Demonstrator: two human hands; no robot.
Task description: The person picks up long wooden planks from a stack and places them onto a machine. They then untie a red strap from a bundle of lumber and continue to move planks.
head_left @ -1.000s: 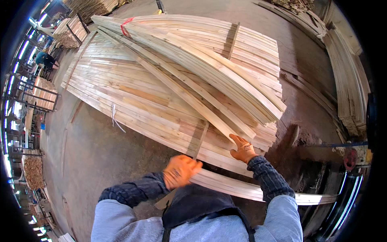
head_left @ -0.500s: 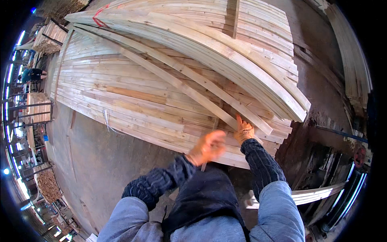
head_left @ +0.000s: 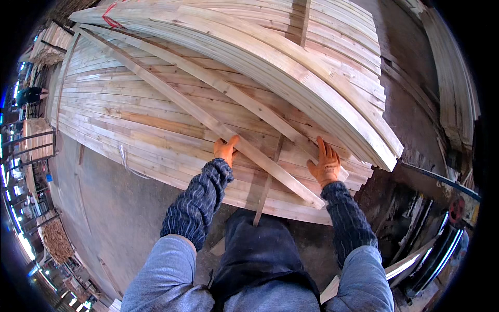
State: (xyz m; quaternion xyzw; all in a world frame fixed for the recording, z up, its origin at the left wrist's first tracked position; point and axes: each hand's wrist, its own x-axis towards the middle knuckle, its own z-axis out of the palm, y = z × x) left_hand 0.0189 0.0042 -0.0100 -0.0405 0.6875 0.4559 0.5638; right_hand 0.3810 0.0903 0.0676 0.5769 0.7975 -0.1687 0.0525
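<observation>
Two long pale wooden strips lie slantwise across a layer of boards [head_left: 171,132]. My left hand [head_left: 226,151], in an orange glove, is closed on the edge of the nearer strip [head_left: 260,158], partway along it. That strip's near end points toward my apron. Over the near end of the farther strip [head_left: 249,104] rests my right hand [head_left: 326,162], also gloved in orange, with thumb and fingers spread. Part of that strip's end is hidden under the hand. A thin cross stick [head_left: 270,179] runs over the layer between my hands.
A bundle of long strips [head_left: 291,78] with a red tie [head_left: 110,16] lies just beyond. More timber [head_left: 449,78] is stacked at the far right, with machinery [head_left: 431,260] at the lower right. Another person [head_left: 31,95] stands far left near board stacks [head_left: 39,138].
My left hand has reached forward onto the nearer strip, whose end has come toward me. My right hand has left that strip and spread over the farther one. The view has shifted slightly.
</observation>
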